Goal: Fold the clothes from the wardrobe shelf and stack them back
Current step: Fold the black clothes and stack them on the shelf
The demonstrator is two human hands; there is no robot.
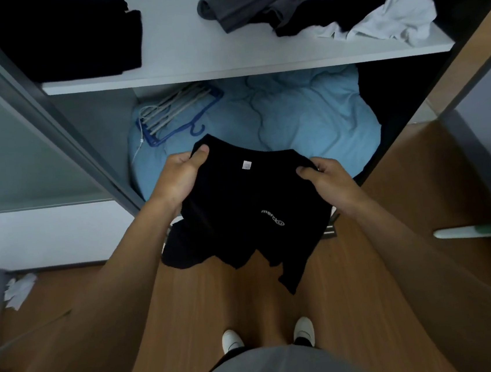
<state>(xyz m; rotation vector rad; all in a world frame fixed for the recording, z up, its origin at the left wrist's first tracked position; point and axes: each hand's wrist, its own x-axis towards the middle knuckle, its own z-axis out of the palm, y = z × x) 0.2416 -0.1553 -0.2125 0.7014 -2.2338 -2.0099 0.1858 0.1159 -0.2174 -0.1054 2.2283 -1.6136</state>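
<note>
Both grips clamp the black T-shirt [240, 210] at centre frame, left hand [177, 181] and right hand [328, 180] pinching its shoulders; folding likely begins, then stacking on the shelf [193, 49] at twelve o'clock.

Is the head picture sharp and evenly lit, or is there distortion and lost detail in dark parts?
Head view: dim, bluish light; wide-angle lens slightly bows the shelf edge; the black T-shirt shows hardly any folds, only label and logo; the black stack above is featureless.
</note>
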